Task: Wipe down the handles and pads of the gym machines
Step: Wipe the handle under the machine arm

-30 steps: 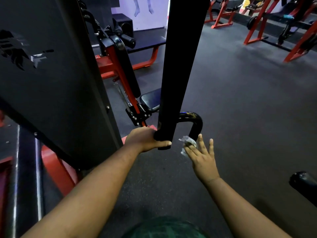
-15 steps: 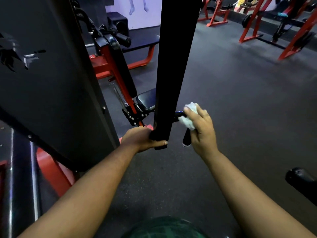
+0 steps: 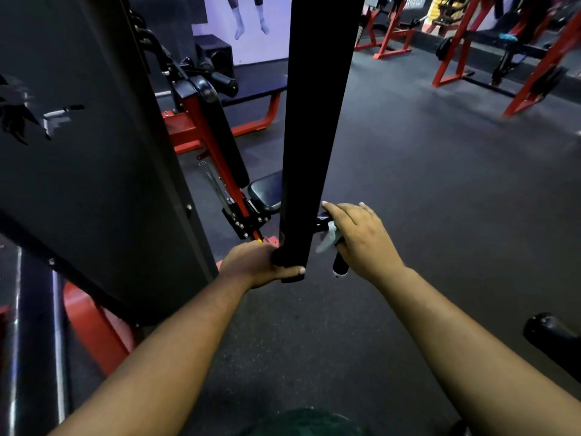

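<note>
Head view, looking down: we see our two forearms reach to the middle of the frame, where a black machine arm (image 3: pixel 317 121) hangs from the top edge to just below centre. Our left hand (image 3: pixel 257 262) wraps the arm's lower end, thumb laid across the front, fingers hidden behind it. Our right hand (image 3: pixel 361 237) lies curled over the black handle (image 3: pixel 340 267) that branches off the arm's right side, with a small white wipe (image 3: pixel 330 239) bunched under the palm and pressed against the bar. The handle's free end shows below the hand.

We judge the handle stiff, glossy and probably a little slick, so the wipe should slide along it easily. The wipe looks thin, soft and crumpled; it will bunch or slip out unless the fingers keep it pinned round the curve. The arm looks heavy and may swing on its pivot, which we think is why the left hand steadies it low down, where there is most leverage. The best hold for wiping seems to be a full wrap of the bar, with the cloth between palm and handle.

At centre left, a black seat pad (image 3: pixel 265 191) on a red frame (image 3: pixel 201 121) stands behind the arm.
</note>
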Motion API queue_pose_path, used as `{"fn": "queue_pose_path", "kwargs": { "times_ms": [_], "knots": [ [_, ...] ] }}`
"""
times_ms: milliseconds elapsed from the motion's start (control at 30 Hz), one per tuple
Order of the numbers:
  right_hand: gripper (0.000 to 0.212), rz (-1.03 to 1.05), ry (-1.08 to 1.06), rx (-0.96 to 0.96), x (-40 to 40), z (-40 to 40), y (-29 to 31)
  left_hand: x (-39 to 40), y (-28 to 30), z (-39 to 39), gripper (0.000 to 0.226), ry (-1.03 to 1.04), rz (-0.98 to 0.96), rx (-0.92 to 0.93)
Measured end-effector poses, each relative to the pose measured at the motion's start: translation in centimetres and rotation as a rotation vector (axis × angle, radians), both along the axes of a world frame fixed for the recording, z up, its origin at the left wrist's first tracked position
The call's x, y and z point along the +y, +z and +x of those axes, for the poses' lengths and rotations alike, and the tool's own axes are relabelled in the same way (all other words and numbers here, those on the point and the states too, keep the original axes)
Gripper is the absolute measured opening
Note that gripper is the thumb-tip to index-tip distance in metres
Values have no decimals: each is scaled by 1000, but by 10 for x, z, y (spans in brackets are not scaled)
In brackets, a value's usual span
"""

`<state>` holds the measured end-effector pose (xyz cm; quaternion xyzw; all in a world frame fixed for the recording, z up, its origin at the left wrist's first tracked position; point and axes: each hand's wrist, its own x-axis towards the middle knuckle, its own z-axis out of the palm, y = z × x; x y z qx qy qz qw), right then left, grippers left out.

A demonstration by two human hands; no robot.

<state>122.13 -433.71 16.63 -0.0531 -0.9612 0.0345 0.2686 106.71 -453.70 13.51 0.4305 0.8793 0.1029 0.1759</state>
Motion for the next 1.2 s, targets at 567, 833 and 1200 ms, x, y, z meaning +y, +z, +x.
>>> {"fn": "queue_pose_path", "kwargs": {
  "times_ms": [567,833,1200],
  "knots": [
    [33,-400,-115,83,3,-18,-18,5,-8,-6,94,-3,10,30],
    [46,-853,-233,251,-16,-4,-46,4,-10,-9,88,19,27,19],
    [13,-755,-346,-390,23,44,-110,5,-14,-12,85,22,37,19]
  ]
}}
